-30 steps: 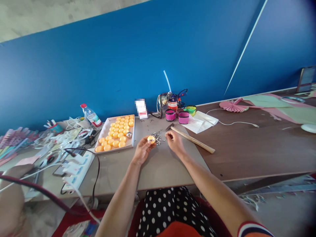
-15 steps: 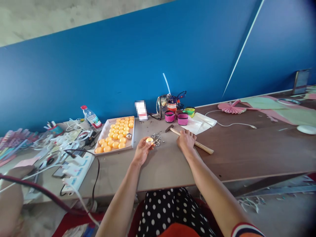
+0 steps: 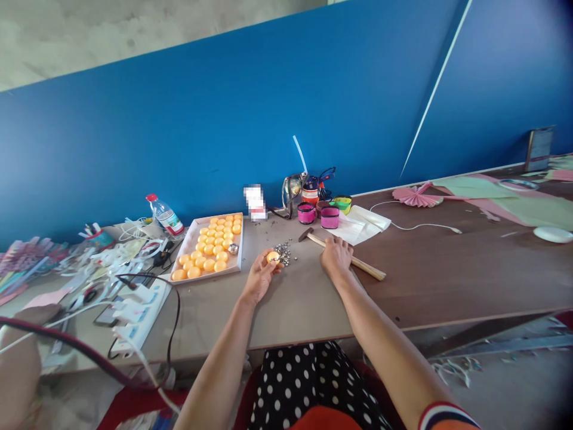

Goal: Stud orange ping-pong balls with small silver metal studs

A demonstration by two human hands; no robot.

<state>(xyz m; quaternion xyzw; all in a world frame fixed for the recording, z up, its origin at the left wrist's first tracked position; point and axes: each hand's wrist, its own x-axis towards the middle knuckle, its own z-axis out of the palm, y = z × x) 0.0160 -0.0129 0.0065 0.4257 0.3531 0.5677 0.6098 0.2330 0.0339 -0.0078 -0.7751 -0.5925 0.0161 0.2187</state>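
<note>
My left hand is closed around an orange ball, thumb and fingers pinching its sides. A small shiny bit shows at the ball's lower edge. Just beyond it lies a heap of small silver metal pieces on the table. My right hand lies with curled fingers over the wooden handle of a hammer, which rests on the table with its head to the left. Left of my hands, a shallow white tray holds rows of orange balls and one silvery ball.
A bottle, tangled cables and a power strip crowd the left side. Pink bands and white sheets lie behind the hammer. Pink and green paper covers the far right. Another person's arm shows at lower left.
The ball has turned in my left hand: the silvery band across its front has given way to more orange. That hand has shifted slightly right. My right hand stays on the hammer.
</note>
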